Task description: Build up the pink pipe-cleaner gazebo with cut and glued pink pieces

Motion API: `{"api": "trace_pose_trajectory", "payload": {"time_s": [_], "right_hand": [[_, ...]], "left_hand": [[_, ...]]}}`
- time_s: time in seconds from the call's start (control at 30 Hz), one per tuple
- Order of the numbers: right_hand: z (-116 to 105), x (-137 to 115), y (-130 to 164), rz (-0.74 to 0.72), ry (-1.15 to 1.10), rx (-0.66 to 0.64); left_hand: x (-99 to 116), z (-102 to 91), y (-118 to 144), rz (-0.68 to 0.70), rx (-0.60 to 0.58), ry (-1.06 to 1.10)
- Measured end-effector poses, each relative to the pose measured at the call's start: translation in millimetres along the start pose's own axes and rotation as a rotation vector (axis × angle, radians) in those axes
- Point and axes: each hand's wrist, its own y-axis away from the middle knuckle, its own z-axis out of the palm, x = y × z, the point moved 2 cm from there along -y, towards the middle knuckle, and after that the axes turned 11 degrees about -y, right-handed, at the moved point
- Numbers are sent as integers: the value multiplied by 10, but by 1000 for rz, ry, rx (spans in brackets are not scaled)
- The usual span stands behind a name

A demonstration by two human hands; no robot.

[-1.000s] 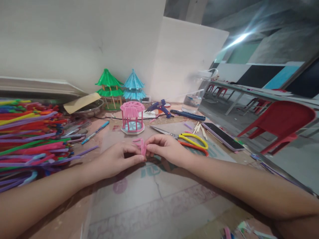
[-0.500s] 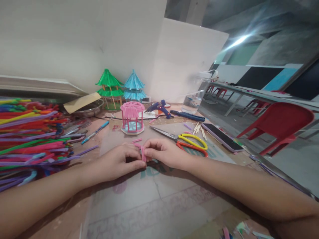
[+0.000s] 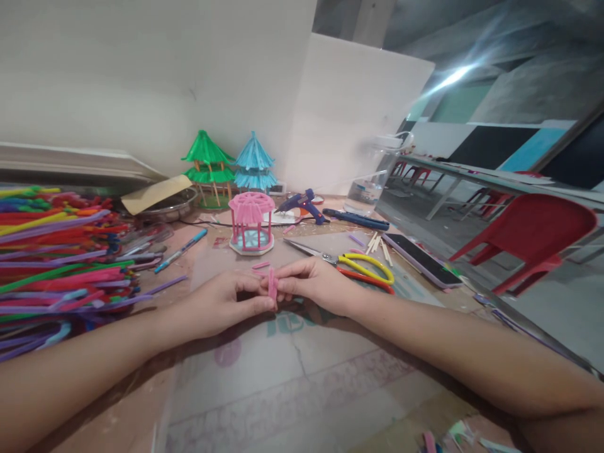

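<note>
My left hand (image 3: 221, 305) and my right hand (image 3: 314, 284) meet over the middle of the table. Between their fingertips they pinch a short pink straw piece (image 3: 272, 284), held upright. Another small pink piece (image 3: 260, 265) lies on the table just behind them. A pink straw pavilion model (image 3: 250, 221) stands farther back, directly behind the hands.
A big pile of coloured straws (image 3: 51, 251) fills the left side. Yellow and orange scissors (image 3: 363, 269), a phone (image 3: 421, 258), a blue glue gun (image 3: 302, 203) and a pen (image 3: 182, 250) lie around. Green (image 3: 206, 163) and blue (image 3: 253, 165) models stand by the wall. A red chair (image 3: 533, 233) stands at right.
The pink piece between my fingers has been turned a little and now stands more upright. Both hands stay in nearly the same place.
</note>
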Motion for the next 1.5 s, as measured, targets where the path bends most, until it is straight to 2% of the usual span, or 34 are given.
{"api": "trace_pose_trajectory", "payload": {"time_s": [0.2, 0.5, 0.6, 0.7, 0.83, 1.1, 1.33, 1.5], "right_hand": [[41, -22, 4, 23, 8, -63], [167, -55, 37, 82, 174, 65], [191, -64, 50, 71, 206, 53], [157, -40, 48, 13, 110, 38], [88, -28, 40, -88, 16, 94], [70, -26, 31, -80, 104, 132], [125, -38, 84, -180, 255, 134], [126, -71, 118, -347, 360, 176]], "left_hand": [[-24, 38, 8, 10, -35, -21], [-35, 81, 25, 22, -33, -117], [-35, 90, 25, 30, -40, -132], [-34, 74, 21, 24, -1, -99], [-45, 42, 22, -59, 72, -111], [-11, 20, 15, -89, 72, -144], [-25, 72, 29, -15, 98, -177], [5, 63, 28, -18, 85, -217]]}}
